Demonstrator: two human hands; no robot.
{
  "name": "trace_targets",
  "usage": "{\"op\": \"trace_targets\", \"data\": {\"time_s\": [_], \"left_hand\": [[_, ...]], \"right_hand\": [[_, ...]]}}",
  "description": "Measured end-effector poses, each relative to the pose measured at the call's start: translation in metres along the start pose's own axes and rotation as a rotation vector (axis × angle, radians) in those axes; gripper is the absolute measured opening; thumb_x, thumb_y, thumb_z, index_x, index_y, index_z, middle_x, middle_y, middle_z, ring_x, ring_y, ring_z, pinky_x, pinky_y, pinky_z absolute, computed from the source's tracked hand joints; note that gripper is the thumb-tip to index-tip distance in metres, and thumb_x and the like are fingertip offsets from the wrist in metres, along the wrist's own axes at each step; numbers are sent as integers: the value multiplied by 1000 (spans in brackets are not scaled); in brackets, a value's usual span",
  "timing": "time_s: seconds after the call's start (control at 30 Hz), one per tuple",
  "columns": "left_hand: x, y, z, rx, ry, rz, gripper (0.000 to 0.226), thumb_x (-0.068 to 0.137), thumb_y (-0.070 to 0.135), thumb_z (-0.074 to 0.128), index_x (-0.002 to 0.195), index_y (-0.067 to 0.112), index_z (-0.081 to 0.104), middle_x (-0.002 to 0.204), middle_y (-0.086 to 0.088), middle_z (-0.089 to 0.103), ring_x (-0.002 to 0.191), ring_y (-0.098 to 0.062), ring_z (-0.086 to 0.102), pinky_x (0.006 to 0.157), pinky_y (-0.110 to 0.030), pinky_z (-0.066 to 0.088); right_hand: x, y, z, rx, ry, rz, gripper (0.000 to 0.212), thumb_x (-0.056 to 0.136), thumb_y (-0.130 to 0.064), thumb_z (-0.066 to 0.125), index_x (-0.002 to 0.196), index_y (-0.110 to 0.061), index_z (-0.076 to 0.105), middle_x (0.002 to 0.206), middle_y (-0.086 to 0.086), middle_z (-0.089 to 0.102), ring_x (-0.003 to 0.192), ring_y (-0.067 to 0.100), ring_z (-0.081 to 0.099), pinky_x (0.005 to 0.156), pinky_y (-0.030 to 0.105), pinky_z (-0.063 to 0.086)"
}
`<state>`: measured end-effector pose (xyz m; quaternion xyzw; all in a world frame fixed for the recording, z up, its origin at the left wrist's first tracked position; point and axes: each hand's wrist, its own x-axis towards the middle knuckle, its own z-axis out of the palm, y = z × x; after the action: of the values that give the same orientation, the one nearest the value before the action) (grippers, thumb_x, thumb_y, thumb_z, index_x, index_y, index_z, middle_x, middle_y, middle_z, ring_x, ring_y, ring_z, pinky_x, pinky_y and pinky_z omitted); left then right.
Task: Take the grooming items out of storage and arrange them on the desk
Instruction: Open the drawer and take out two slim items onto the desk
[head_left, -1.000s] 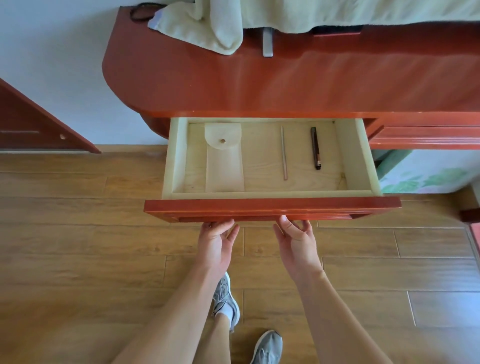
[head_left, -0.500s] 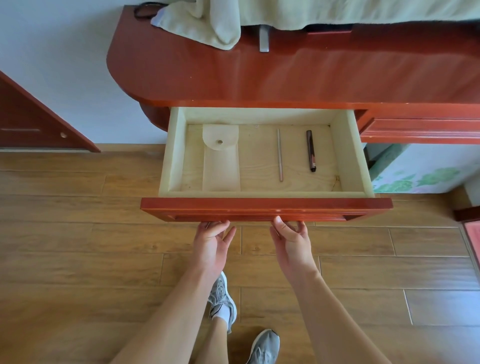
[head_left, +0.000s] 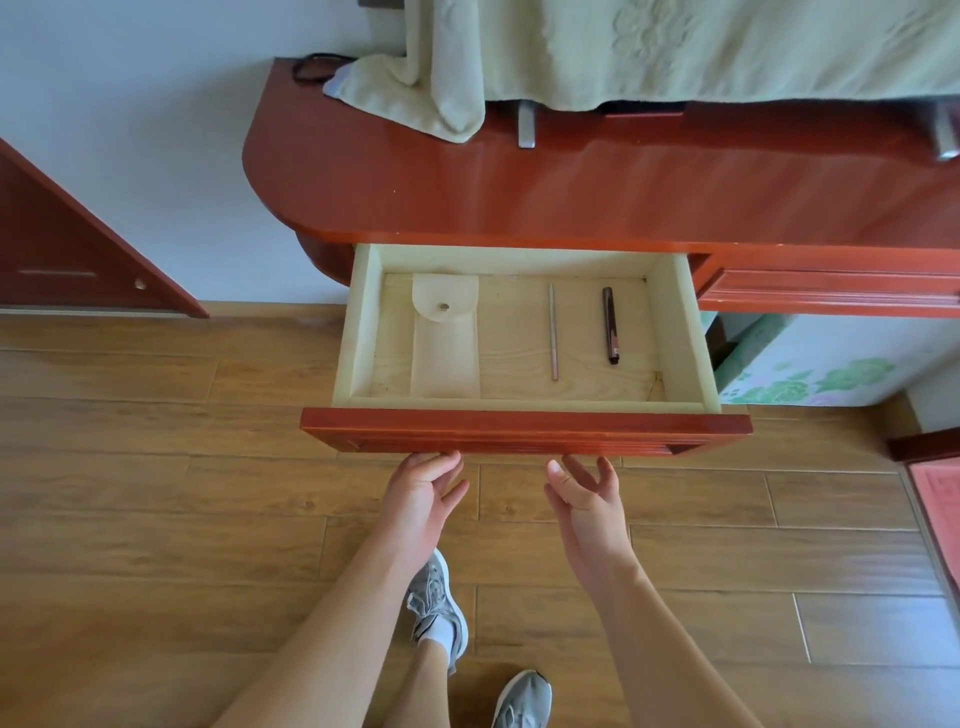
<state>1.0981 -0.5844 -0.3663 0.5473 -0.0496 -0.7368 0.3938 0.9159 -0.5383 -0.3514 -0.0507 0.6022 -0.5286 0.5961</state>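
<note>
The desk's drawer (head_left: 524, 431) stands pulled out, its pale wooden inside in full view. In it lie a translucent flap pouch (head_left: 445, 338) at the left, a thin pinkish stick (head_left: 554, 332) in the middle and a dark pen-shaped item (head_left: 611, 326) at the right. My left hand (head_left: 423, 499) and my right hand (head_left: 587, 501) hover just below the drawer's red front, palms turned up, fingers loose, holding nothing. Whether the left fingertips touch the front's lower edge I cannot tell.
The red desk top (head_left: 571, 187) stretches above the drawer, with a pale green towel (head_left: 426, 83) draped over its back and a black cord (head_left: 311, 67) at the far left. A shut second drawer (head_left: 831, 291) sits to the right. My grey shoes (head_left: 436, 597) stand on the wooden floor.
Both hands have come off the underside of the drawer front and dropped slightly, fingers spread. The drawer is out a little further and the view has tilted up.
</note>
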Motion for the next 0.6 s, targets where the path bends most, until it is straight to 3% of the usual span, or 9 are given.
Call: {"op": "trace_targets", "data": {"time_s": [0.03, 0.1, 0.17, 0.3, 0.4, 0.53, 0.6], "left_hand": [[-7, 4, 2, 53, 18, -1, 10, 89, 0, 65, 91, 7, 59, 101, -7, 68, 123, -28, 59, 107, -49, 44], [-22, 13, 5, 158, 10, -3, 47, 89, 4, 68, 133, 3, 50, 117, -8, 65, 124, -27, 58, 107, -48, 45], [-42, 22, 9, 339, -5, 9, 68, 89, 9, 69, 148, 11, 36, 127, -7, 60, 122, -23, 58, 106, -46, 47], [-86, 43, 30, 627, -57, 118, 46, 91, 12, 68, 135, 15, 53, 111, -6, 71, 99, -18, 71, 92, -37, 57], [-109, 64, 52, 773, -95, 242, 36, 91, 14, 68, 126, 17, 58, 97, -3, 75, 87, -16, 73, 80, -32, 60], [-111, 103, 75, 992, -46, 432, 39, 89, 28, 69, 126, 25, 57, 98, 8, 70, 91, -8, 68, 82, -34, 58], [-101, 122, 85, 1029, -22, 473, 43, 90, 30, 68, 130, 27, 54, 108, 12, 66, 97, -3, 63, 76, -24, 54]], "right_hand": [[-5, -2, -1, -38, -9, -19, 93, 86, -5, 70, 154, -21, 9, 139, 3, 47, 107, 9, 58, 94, 28, 43], [-17, -7, -3, -117, -21, -54, 95, 84, -9, 73, 154, -23, 11, 137, 0, 49, 109, 8, 59, 92, 28, 44], [-31, -15, -3, -188, -28, -79, 97, 82, -13, 76, 154, -24, 12, 138, 0, 49, 111, 7, 58, 88, 26, 44], [-59, -37, -4, -341, -57, -133, 86, 80, -18, 79, 147, -27, 27, 133, -3, 52, 118, 10, 57, 80, 24, 48], [-74, -58, 3, -504, -78, -190, 73, 79, -21, 80, 139, -26, 39, 129, -4, 56, 117, 10, 57, 89, 31, 52], [-76, -103, 29, -667, -69, -286, 66, 79, -26, 80, 136, -27, 45, 123, -14, 58, 113, 2, 57, 91, 26, 51], [-67, -127, 46, -768, -73, -335, 66, 80, -32, 78, 137, -27, 46, 121, -17, 57, 112, 1, 56, 94, 24, 49]]}}
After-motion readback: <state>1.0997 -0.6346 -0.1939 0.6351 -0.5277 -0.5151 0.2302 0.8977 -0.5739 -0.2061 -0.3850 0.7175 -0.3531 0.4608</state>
